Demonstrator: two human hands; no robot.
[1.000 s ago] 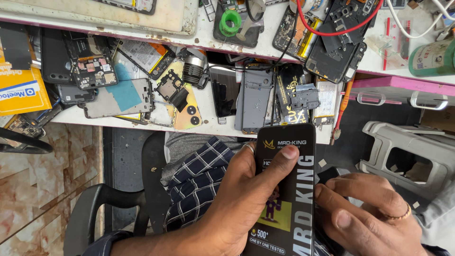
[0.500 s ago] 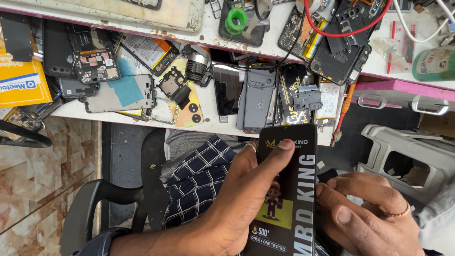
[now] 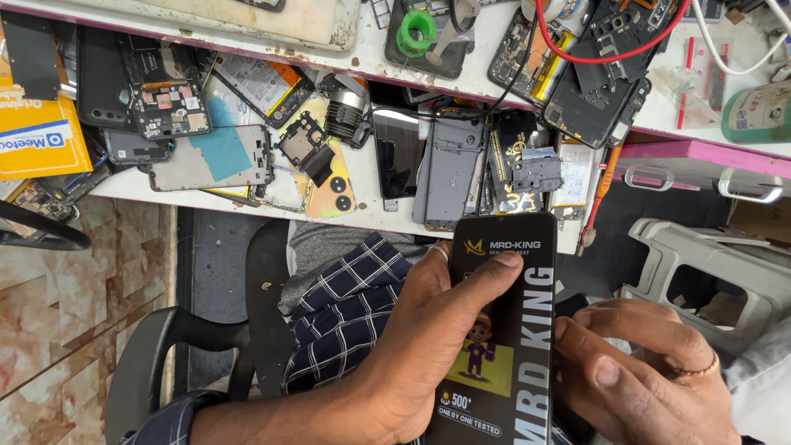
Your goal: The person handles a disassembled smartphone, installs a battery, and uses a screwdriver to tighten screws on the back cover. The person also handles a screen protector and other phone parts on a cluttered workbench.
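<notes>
Phone screen [image 3: 503, 330] between both hands, workbench [image 3: 362, 198] beyond, stool [image 3: 709, 264] right.

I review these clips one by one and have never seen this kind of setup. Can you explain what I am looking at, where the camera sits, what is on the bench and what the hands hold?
There is no machine here: a person works with two bare hands, and the one camera is worn on their head, looking down.

The left hand grips a long black phone screen panel with a printed film on its face, thumb across the top. The right hand, wearing a ring, touches the panel's right edge.

Beyond them is a white workbench covered with opened phones and parts: a grey phone frame, circuit boards, a yellow back cover, a green tape roll, a red wire and a yellow box at the left. A black chair and a grey plastic stool stand below.
</notes>
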